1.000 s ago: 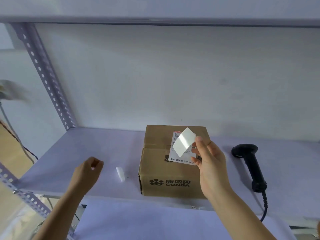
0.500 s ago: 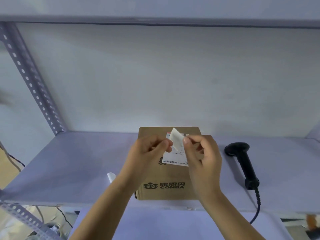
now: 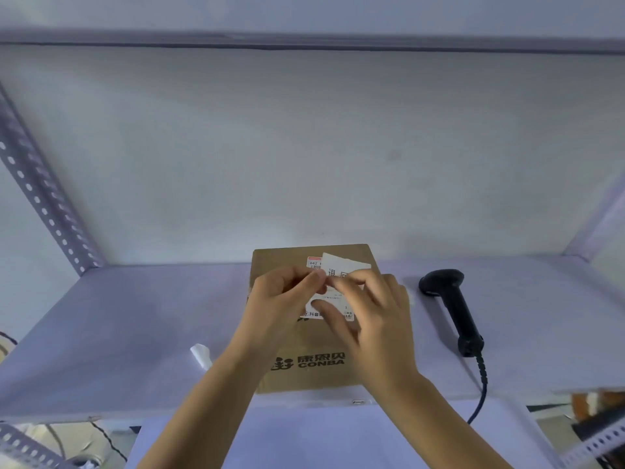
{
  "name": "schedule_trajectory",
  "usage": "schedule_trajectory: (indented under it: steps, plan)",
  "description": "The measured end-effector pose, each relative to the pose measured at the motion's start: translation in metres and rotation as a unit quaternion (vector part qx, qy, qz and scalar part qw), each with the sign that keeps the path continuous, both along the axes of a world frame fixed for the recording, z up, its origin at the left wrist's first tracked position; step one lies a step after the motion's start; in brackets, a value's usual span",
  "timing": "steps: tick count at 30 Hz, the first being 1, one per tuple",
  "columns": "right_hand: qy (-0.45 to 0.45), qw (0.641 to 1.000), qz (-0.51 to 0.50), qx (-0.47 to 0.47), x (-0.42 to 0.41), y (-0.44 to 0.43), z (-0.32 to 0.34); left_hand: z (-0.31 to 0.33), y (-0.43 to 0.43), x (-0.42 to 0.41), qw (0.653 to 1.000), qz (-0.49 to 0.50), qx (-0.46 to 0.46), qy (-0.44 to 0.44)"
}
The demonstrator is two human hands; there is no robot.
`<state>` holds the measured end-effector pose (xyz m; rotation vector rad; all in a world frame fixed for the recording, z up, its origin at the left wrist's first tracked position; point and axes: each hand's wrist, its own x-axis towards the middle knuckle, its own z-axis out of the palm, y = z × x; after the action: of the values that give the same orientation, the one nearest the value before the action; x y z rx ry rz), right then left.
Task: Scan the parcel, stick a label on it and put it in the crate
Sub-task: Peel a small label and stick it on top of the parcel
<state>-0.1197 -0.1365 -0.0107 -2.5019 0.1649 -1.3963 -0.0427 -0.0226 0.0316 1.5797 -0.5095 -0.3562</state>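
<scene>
A pale shelf board (image 3: 101,333) runs under a plain white wall (image 3: 304,147). A slotted grey metal upright (image 3: 44,198) slants up at the left, and another perforated rail (image 3: 595,445) shows at the lower right. A small white scrap of paper (image 3: 200,354) lies on the shelf. Dark cables (image 3: 108,441) trail below its front edge.

My brown parcel (image 3: 314,343) has dark green print; the label (image 3: 341,269) is white with black characters; the scanner (image 3: 453,309) is black.
</scene>
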Motion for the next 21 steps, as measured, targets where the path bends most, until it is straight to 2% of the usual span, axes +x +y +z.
schedule_trajectory:
  steps: [1,3,6,8,11,14,18,21]
  plan:
    - [0.013,1.000,0.015,0.017,-0.002,0.000,0.000,-0.001,0.000,0.003,1.000,0.006,-0.003,0.008]
    - [-0.002,0.987,0.064,0.150,-0.006,0.001,0.003,-0.004,0.000,0.008,0.999,0.027,-0.009,0.019]
    - [-0.049,0.918,0.079,0.386,-0.008,-0.007,0.011,-0.008,0.003,0.015,0.999,0.046,0.000,0.018]
    - [-0.007,0.877,0.070,0.475,-0.007,-0.017,0.015,-0.010,0.005,0.018,0.998,0.053,0.002,0.020]
    - [0.103,0.825,0.073,0.550,-0.001,-0.025,0.019,-0.012,0.007,0.019,0.998,0.050,-0.008,0.034]
    - [0.131,0.788,0.083,0.596,0.007,-0.028,0.019,-0.012,0.009,0.021,0.998,0.044,-0.008,0.043]
    - [0.142,0.788,0.092,0.592,0.014,-0.033,0.022,-0.013,0.009,0.025,0.998,0.043,-0.001,0.037]
    - [0.155,0.792,0.083,0.584,0.025,-0.038,0.028,-0.007,-0.001,0.037,0.998,0.056,0.016,-0.011]
